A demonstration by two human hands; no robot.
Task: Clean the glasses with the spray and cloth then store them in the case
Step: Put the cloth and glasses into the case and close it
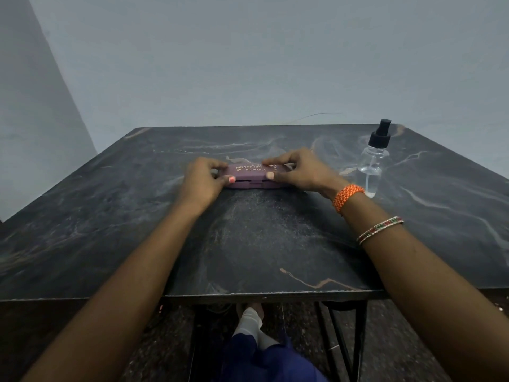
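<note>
Plain room, perhaps a home: bare grey wall (248, 56), dark marble-patterned table (261, 244).

A dusty mauve-purple glasses case (252, 176) carries pale cream lettering on its lid. The bench (261, 244) is dark charcoal with a marble pattern: thin grey-white veins and a few tan streaks. The spray bottle (372, 166) is clear and colourless, topped with a black pump. The left hand (203, 179) shows a coral-pink thumbnail. The right hand (300, 170) has a paler nail; its wrist wears a braided orange thread band (347, 197) and thin bangles (380, 230) patterned red, green and white. The wall (248, 59) is plain pale grey-blue.
</note>
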